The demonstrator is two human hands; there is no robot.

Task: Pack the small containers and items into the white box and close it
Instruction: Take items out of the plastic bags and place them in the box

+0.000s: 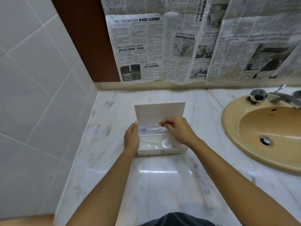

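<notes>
White box [162, 151] on marble counter [162, 180], left of the tan sink [234, 128]; lid [159, 111] stands upright at rear. Left hand [132, 137] lies flat against the box's left wall, fingers straight, gripping nothing. Right hand [179, 131] is over the rear compartment, fingertips curled at a clear-wrapped packet [151, 129] lying there; actual pinch cannot be told. Round white wrapped disc [167, 143] sits in the front right compartment, below the right hand.

White box [160, 111], perhaps tan sink [231, 121].

head cam | wide-angle | faces forward-down onto countertop [162, 185] | near | edges seemingly warped
</notes>
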